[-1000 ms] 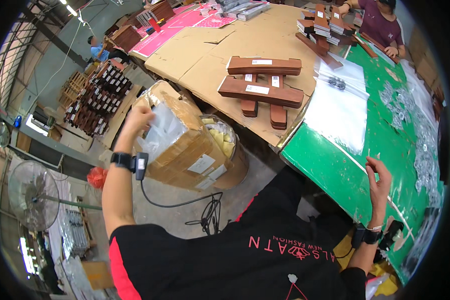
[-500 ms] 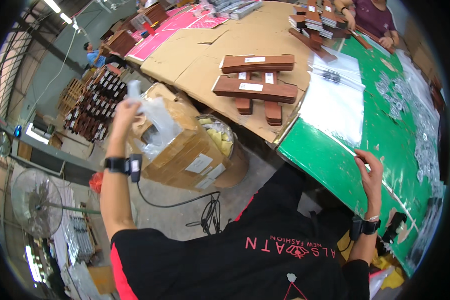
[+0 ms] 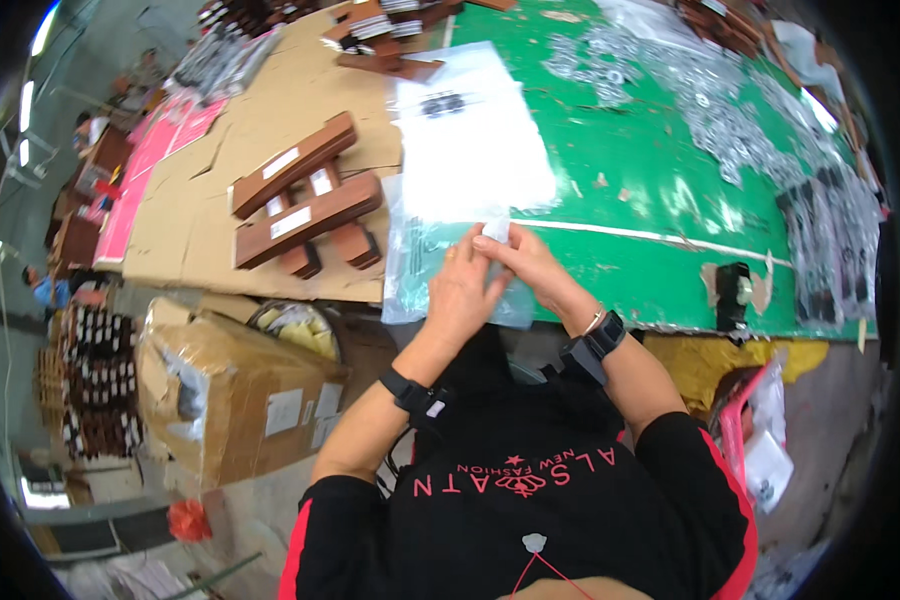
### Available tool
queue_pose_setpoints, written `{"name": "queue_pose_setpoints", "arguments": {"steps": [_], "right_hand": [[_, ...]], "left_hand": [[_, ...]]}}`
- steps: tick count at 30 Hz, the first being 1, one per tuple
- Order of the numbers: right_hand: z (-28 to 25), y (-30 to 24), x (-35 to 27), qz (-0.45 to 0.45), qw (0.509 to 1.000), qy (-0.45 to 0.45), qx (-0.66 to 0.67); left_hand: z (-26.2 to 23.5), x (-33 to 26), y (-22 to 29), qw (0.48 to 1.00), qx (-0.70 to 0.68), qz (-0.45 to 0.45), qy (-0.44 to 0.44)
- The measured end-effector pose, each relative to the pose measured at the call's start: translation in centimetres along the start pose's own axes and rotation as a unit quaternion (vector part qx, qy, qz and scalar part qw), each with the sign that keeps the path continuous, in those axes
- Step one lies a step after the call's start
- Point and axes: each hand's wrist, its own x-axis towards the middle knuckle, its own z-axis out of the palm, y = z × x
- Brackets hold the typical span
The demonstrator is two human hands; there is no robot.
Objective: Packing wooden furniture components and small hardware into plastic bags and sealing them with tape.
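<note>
Both hands meet at the near edge of the table, over a clear plastic bag. My left hand [image 3: 460, 285] is closed on the bag, fingertips together near its top. Beside it, my right hand [image 3: 538, 262] pinches the bag's pale upper edge [image 3: 496, 230]. The lower part of the bag hangs below my fingers, partly hidden by them. Just beyond lies a pile of flat clear bags and white sheets [image 3: 480, 150], with a group of small dark parts [image 3: 442, 104] on it. To the left, brown wooden pieces [image 3: 310, 217] with white labels lie crossed in a stack.
An open cardboard box [image 3: 240, 390] with plastic inside stands left of me, next to a round bin [image 3: 305, 325]. Clear packets of hardware [image 3: 710, 110] spread over the green tabletop [image 3: 610, 270]. A black object [image 3: 733, 298] sits at the table's right front edge.
My left hand has come from the cardboard box to the table with the clear bag. My right hand has joined it. The view has turned to the right.
</note>
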Motion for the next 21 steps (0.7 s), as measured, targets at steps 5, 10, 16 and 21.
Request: {"name": "queue_pose_setpoints", "arguments": {"steps": [5, 10, 16, 21], "right_hand": [[-6.5, 2.8, -0.2, -0.088, 0.972, 0.218, -0.004], [-10.0, 3.1, -0.7, -0.111, 0.951, 0.287, -0.029], [-14.3, -1.8, -3.0, -0.157, 0.861, 0.425, -0.231], [-2.5, -7.5, -0.6, -0.239, 0.922, 0.101, -0.287]], "left_hand": [[2.6, 0.5, -0.6, 0.992, -0.097, 0.063, -0.057], [4.4, 0.8, -4.3, 0.987, 0.090, 0.109, -0.071], [3.9, 1.5, -5.4, 0.987, 0.103, 0.087, -0.082], [5.6, 1.4, -4.9, 0.991, 0.078, 0.099, -0.046]]}}
